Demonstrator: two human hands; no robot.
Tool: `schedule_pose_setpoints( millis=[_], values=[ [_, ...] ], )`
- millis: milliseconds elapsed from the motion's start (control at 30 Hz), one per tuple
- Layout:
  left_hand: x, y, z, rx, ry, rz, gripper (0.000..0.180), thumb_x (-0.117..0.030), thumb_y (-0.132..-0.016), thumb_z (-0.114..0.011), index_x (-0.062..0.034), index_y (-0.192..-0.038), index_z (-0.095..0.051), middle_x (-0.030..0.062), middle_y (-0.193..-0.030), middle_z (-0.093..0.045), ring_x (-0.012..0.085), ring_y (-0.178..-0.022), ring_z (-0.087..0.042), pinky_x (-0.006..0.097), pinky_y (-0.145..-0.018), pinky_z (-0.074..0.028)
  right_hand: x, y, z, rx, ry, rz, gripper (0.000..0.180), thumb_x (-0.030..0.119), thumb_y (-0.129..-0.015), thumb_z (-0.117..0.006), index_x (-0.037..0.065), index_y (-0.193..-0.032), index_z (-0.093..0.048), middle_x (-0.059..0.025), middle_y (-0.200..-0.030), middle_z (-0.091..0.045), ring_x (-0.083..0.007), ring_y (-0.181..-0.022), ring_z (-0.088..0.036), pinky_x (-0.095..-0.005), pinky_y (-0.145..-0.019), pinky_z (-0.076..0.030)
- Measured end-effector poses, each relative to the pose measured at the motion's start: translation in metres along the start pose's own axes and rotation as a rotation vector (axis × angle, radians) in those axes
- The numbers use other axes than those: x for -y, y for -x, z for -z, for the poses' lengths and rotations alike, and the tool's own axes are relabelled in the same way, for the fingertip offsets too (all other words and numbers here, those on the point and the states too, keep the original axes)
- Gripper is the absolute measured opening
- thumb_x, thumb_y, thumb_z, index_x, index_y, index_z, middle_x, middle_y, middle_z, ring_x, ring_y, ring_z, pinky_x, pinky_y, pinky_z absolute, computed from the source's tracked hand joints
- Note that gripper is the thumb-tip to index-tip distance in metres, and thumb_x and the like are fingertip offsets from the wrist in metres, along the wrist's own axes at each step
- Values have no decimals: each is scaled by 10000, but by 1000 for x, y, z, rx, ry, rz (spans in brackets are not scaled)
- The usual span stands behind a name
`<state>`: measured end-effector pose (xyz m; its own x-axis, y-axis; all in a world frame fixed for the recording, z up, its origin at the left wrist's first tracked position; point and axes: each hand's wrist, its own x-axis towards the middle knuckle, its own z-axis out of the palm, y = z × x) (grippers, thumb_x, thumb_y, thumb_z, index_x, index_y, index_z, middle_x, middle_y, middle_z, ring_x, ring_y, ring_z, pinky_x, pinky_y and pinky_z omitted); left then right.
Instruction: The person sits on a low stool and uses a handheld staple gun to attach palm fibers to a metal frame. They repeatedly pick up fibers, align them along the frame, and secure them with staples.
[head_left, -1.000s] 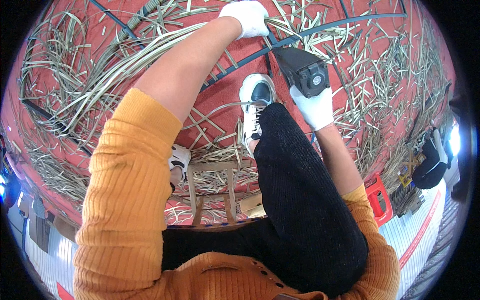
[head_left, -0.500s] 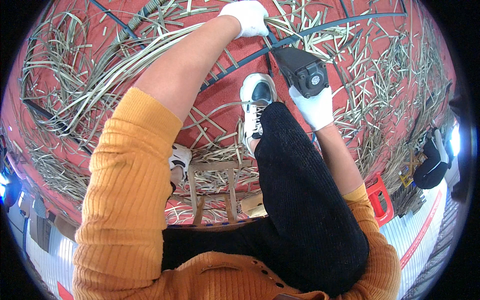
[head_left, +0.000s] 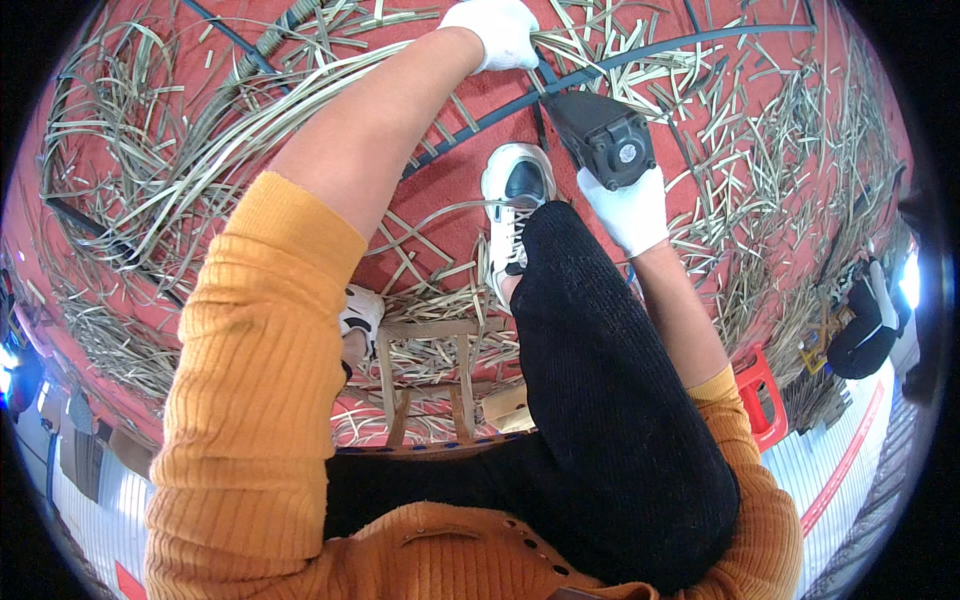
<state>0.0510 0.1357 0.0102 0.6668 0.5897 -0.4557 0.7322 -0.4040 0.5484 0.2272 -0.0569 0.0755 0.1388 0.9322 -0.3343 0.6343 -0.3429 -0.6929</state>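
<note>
Up at the far edge, the gloved left hand [head_left: 497, 32] is closed on a dark strip [head_left: 640, 62] that curves right across the red floor [head_left: 300, 40]. Nearer and to the right, the gloved right hand [head_left: 630, 208] grips a black power tool [head_left: 600, 138], whose tip meets the strip just right of the left hand, beside the white shoe [head_left: 515, 190] and among scattered straw [head_left: 150, 190].
</note>
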Motion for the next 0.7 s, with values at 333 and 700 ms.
schedule_pose_setpoints(
  millis=[333,700],
  values=[
    [0,0,0,-3,-7,10,338,-330,-739,-642,-79,-931,-760,189,-961,-717,343,-927,-697,432,-842,-549,3,-1,0,34,-7,-72,187,186,-733,-779,49,-847,-724,-94,-761,-737,-238,-721,-737,-348,-649,-571],
    [5,-2,-9,-64,-33,-38,398,-400,-830,-653,-114,-1099,-719,147,-1085,-708,299,-1024,-677,403,-909,-533,3,-4,4,47,151,25,216,227,-731,-789,72,-867,-721,-130,-809,-732,-299,-769,-723,-386,-685,-576]
  ],
)
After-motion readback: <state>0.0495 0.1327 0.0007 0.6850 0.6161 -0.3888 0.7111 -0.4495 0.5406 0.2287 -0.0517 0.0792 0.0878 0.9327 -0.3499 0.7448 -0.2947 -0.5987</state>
